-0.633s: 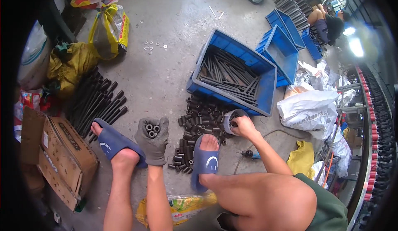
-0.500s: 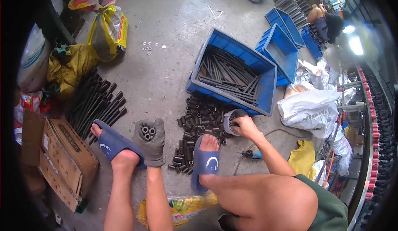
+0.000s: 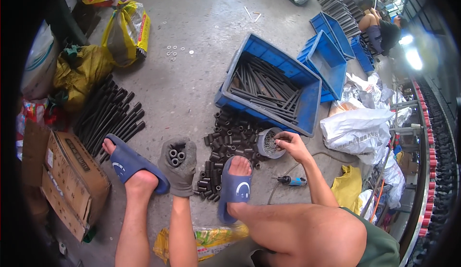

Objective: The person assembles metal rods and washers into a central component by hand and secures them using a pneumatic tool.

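My left hand [image 3: 182, 177], in a grey work glove, is closed around several short black tubes [image 3: 175, 162], their hollow ends facing up. To its right, more of these tubes lie in a loose pile [image 3: 230, 142] on the floor beside my sandalled foot. A grey round bowl [image 3: 262, 144] at the pile's right edge contains many small metal pieces [image 3: 270, 146], probably screws. Over the bowl's right rim is my bare right hand [image 3: 293, 146], thumb and fingers pinched together. What the pinch holds, if anything, is too small to make out.
A blue crate [image 3: 269, 108] of long dark rods stands beyond the pile. A blue power screwdriver [image 3: 292, 180] with its cord lies right of my foot. Black rods [image 3: 108, 118] and a cardboard box [image 3: 77, 171] are at left. Another person [image 3: 379, 29] sits far right.
My right hand has risen out of the bowl to its right rim, uncovering the small metal pieces. My left hand keeps its tubes, tilted slightly differently.
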Available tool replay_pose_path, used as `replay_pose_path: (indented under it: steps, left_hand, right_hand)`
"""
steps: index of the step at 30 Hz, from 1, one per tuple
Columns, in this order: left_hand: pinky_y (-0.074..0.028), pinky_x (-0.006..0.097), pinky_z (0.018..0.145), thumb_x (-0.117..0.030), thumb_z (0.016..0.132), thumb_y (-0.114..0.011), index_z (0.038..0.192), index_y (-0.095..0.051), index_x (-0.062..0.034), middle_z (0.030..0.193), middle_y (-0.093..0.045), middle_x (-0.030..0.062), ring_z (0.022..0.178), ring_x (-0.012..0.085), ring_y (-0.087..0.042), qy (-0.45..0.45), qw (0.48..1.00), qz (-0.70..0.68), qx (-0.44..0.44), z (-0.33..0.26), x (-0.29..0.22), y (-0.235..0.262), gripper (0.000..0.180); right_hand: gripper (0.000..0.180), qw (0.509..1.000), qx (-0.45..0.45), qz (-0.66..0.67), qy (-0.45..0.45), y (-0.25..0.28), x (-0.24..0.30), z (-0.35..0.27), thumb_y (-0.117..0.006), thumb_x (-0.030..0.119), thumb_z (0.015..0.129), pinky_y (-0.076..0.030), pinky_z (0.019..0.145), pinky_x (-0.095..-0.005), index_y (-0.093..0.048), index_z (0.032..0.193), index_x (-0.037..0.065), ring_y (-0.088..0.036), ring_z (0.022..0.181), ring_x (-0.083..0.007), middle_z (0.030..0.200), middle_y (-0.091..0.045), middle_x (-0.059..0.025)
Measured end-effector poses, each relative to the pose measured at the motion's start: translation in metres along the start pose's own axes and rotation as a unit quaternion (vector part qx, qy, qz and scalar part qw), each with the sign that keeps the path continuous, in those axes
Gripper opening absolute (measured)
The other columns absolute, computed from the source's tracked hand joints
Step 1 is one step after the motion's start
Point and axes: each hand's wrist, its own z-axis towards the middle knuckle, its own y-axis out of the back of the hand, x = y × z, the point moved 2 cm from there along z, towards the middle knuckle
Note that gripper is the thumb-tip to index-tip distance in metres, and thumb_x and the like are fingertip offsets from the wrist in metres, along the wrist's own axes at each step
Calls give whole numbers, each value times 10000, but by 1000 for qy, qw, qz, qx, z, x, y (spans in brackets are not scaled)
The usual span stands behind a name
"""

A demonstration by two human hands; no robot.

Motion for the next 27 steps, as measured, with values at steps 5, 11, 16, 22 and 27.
replay_pose_path:
  steps: [5, 11, 16, 22, 27]
  left_hand:
    - [-487, 227, 614, -89, 944, -799, 1089, -730, -41, 851, -674, -9, 670, 60, -589, 6, 1000, -17, 12, 0, 7, -1, 168]
    - [-568, 269, 726, -84, 899, -842, 1222, -734, -70, 973, -756, 47, 778, 104, -684, 13, 998, 37, 55, -6, -20, 2, 340]
    - [-600, 345, 769, -114, 865, -850, 1207, -731, -57, 1027, -778, 110, 842, 215, -750, 29, 997, 13, 67, -10, -22, -13, 366]
    - [-596, 318, 835, -144, 847, -862, 1308, -702, -31, 1089, -768, 71, 940, 137, -717, 14, 995, -41, 89, -17, -5, -3, 501]
    - [-604, 351, 831, -146, 827, -853, 1261, -707, -43, 1089, -769, 128, 931, 222, -751, -45, 996, -1, 81, -13, -9, -1, 469]
  right_hand:
    - [240, 997, -5, 79, -18, 10, 1, -9, -739, 90, 996, -586, 796, -280, -718, 1192, -46, -686, 861, -123, 1023, -739, -74]
    - [200, 971, 85, 226, 11, -44, 54, -14, -760, 90, 987, -586, 735, -262, -720, 1151, -16, -701, 823, -115, 973, -743, -55]
    - [175, 966, 208, 147, 43, -148, 141, -28, -763, 57, 968, -566, 705, -248, -726, 1118, -25, -684, 785, -92, 900, -715, -31]
    - [164, 970, 238, -14, 55, -206, 182, -28, -763, 68, 958, -531, 705, -251, -756, 1093, -26, -643, 767, -80, 857, -706, -12]
    - [164, 967, 203, -89, 126, -209, 189, -28, -781, 45, 930, -546, 645, -264, -776, 1071, -40, -658, 694, -91, 803, -729, -38]
